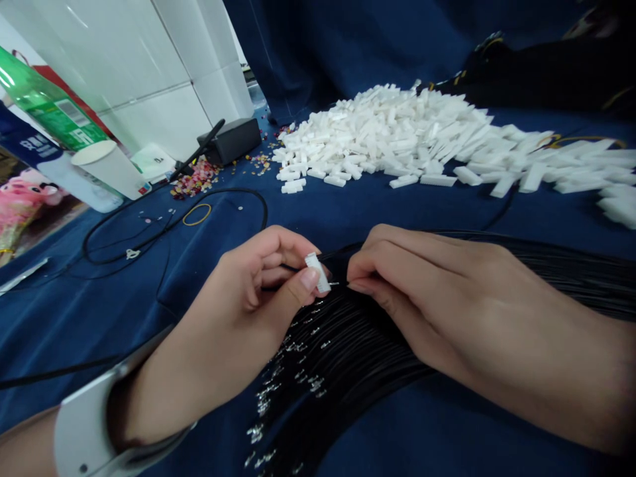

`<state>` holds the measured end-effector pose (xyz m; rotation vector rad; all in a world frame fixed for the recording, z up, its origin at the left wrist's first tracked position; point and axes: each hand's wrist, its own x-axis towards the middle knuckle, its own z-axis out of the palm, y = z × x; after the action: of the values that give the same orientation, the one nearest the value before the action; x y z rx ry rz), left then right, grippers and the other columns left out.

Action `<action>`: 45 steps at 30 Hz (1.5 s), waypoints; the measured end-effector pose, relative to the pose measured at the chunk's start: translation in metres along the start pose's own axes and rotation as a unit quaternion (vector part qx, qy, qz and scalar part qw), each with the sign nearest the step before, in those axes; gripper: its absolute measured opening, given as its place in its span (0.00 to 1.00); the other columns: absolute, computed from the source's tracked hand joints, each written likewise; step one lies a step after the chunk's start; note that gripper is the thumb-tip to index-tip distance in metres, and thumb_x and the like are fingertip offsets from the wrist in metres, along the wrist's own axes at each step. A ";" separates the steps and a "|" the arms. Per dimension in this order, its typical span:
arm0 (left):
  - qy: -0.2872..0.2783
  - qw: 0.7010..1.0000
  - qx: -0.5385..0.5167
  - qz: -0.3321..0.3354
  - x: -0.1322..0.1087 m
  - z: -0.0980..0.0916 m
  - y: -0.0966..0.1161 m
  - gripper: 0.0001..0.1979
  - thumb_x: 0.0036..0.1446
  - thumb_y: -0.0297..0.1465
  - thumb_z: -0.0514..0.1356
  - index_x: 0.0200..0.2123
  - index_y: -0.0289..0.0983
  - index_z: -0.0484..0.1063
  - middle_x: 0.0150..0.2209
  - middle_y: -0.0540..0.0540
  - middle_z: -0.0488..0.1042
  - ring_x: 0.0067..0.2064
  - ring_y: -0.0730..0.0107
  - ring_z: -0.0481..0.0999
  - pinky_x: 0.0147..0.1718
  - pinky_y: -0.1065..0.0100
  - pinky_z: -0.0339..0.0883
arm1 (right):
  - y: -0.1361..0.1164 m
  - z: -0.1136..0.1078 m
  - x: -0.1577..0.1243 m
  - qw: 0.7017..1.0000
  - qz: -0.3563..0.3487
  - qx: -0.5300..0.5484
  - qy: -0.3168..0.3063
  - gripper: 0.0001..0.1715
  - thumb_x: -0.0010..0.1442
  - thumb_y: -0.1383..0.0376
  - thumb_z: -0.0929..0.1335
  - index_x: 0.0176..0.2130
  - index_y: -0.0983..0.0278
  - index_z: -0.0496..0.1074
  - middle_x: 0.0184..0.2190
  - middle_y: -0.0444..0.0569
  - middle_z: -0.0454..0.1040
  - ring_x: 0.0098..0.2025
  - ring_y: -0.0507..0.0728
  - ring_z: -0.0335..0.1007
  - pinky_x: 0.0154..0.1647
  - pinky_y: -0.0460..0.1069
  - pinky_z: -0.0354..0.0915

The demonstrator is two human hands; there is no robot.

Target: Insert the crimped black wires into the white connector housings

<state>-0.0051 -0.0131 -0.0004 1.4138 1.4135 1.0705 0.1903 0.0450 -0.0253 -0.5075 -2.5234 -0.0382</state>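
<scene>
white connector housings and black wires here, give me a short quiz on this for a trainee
1. Which hand holds the white connector housing up near the wire ends?
2. True or false: the pile of white housings lies on blue cloth.
3. Fill the gap: the bundled wires are ____, with small metal terminals at their ends.

Key: 1. the left hand; 2. true; 3. black
</scene>
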 end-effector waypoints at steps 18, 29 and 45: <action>0.016 1.000 -0.008 -0.003 -0.006 0.004 0.003 0.06 0.56 0.25 0.70 0.33 0.41 0.78 0.27 0.54 0.81 0.30 0.76 0.79 0.28 0.82 0.71 | -0.006 -0.001 0.000 0.997 -0.062 -0.037 0.030 0.14 0.54 0.83 0.62 0.32 0.69 0.71 0.30 0.48 0.66 0.32 0.50 0.60 0.31 0.46 0.59; 0.041 0.999 -0.035 0.005 -0.008 0.007 0.009 0.11 0.52 0.19 0.71 0.33 0.42 0.81 0.24 0.58 0.80 0.30 0.80 0.81 0.29 0.88 0.70 | -0.011 -0.004 0.004 0.998 -0.042 -0.009 0.048 0.15 0.64 0.78 0.60 0.33 0.69 0.73 0.30 0.48 0.71 0.30 0.49 0.62 0.30 0.45 0.60; -0.033 0.999 -0.013 0.010 0.004 -0.008 -0.003 0.04 0.61 0.26 0.66 0.37 0.38 0.72 0.32 0.54 0.77 0.34 0.80 0.77 0.34 0.82 0.71 | -0.009 -0.004 -0.011 0.992 -0.010 0.103 -0.073 0.07 0.60 0.65 0.70 0.39 0.66 0.72 0.33 0.50 0.71 0.36 0.53 0.66 0.37 0.47 0.63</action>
<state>-0.0137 -0.0088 -0.0009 1.4350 1.3353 1.0422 0.1978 0.0326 -0.0271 -0.4131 -2.6354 0.2578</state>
